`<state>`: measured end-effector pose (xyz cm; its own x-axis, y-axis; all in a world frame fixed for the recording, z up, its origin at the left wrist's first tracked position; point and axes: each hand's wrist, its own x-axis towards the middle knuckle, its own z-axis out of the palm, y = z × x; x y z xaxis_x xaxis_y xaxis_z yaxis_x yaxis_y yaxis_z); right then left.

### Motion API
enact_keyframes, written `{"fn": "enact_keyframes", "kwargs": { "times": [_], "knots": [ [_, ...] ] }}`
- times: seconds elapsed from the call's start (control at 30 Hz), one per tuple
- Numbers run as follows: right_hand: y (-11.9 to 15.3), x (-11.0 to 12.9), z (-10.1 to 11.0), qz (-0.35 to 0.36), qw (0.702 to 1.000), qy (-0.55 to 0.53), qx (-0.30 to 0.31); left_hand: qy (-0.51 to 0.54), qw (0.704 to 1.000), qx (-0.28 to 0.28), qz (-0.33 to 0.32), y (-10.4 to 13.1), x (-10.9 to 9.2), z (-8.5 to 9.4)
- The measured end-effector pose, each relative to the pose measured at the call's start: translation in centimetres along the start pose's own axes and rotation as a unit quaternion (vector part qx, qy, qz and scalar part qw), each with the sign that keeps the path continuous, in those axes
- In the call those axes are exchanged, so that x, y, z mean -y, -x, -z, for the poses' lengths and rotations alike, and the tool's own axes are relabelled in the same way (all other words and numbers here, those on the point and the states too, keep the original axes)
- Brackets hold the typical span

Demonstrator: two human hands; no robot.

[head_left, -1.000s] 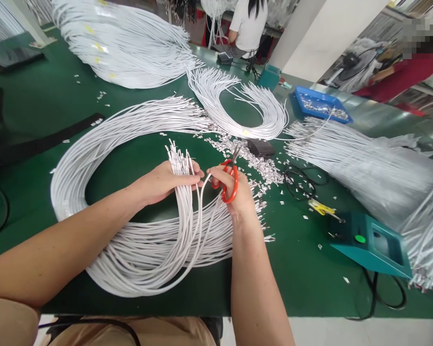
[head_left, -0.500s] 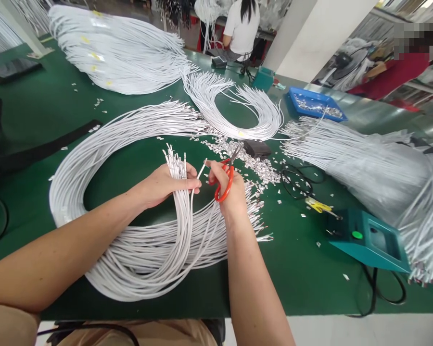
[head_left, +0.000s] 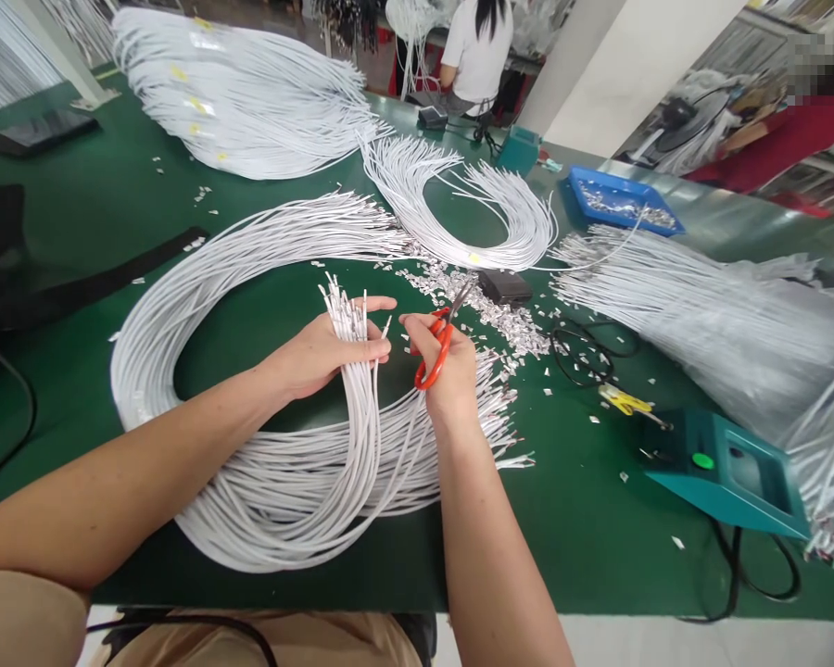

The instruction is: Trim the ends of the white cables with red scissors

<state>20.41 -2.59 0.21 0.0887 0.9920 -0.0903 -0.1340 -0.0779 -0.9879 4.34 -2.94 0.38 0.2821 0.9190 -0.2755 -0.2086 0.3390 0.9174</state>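
Note:
My left hand (head_left: 326,350) is closed around a bundle of white cables (head_left: 359,408), whose trimmed ends stick up above the thumb. One cable end leans a little apart at the right of the bundle, by the thumb tip. Orange-handled scissors (head_left: 434,357) sit in my right hand (head_left: 451,375), their dark blades pointing up and away. The thumb and forefinger of that hand are a short gap from the left fingers. Below both hands, the looped cable hank (head_left: 306,491) lies on the green table (head_left: 570,547), its other ends spread beneath the right wrist.
Small white scraps (head_left: 507,320) are strewn beyond the scissors around a black block (head_left: 504,286). A teal machine (head_left: 729,472) with a green button stands at right. Farther off lie more cable bundles (head_left: 236,102) and a blue tray (head_left: 625,199). Two people (head_left: 478,56) are in the background.
The cable end that was between my two hands now rests against the bundle in my left hand. My left forefinger has stretched out, and the right fingers have come away from the cable.

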Motion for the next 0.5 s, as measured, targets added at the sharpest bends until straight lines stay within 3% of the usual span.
{"fn": "enact_keyframes", "kwargs": {
  "times": [0.17,0.5],
  "knots": [
    [0.56,0.24,-0.35,0.007,0.999,0.003,0.042,-0.009,1.000,-0.009,-0.005,-0.07,-0.01,0.01],
    [0.50,-0.22,-0.85,-0.014,1.000,0.007,0.023,-0.037,0.999,0.002,-0.029,-0.25,0.19,-0.08]
  ]
}}
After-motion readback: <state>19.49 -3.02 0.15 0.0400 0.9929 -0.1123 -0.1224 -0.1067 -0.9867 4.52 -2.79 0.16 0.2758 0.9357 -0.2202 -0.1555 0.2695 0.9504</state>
